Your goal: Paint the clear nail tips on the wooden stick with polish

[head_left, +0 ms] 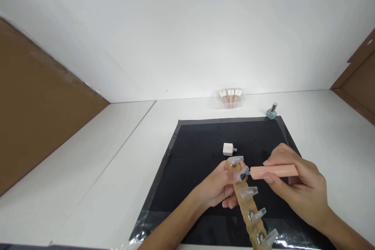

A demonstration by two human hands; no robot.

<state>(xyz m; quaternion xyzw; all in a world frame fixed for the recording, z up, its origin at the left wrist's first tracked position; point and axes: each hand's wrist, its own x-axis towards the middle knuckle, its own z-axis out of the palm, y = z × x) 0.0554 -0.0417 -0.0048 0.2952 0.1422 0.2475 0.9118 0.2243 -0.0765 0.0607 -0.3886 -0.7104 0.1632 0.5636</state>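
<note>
My left hand [220, 186] is closed around the upper end of a tan strip [245, 205] with wavy edges. Several clear false nails [248, 192] stick out to the right along the strip, some on round metal-looking mounts. Between its fingers and thumb, my right hand [304, 183] grips a nail polish brush with a long pink handle [274, 171]. Its dark tip meets the second false nail [241, 174] from the top, close to my left thumb. Just beyond the strip, a small white square bottle [228, 149] with a grey neck pointing right lies on the black mat.
Under both hands lies a black mat [202, 144] with shiny taped edges on the white table [129, 172]. A clear box [234, 104] by the back wall holds three white-and-pink bottles. A teal bottle [271, 113] touches or nears the mat's far right corner. Brown panels [43, 105] flank the table.
</note>
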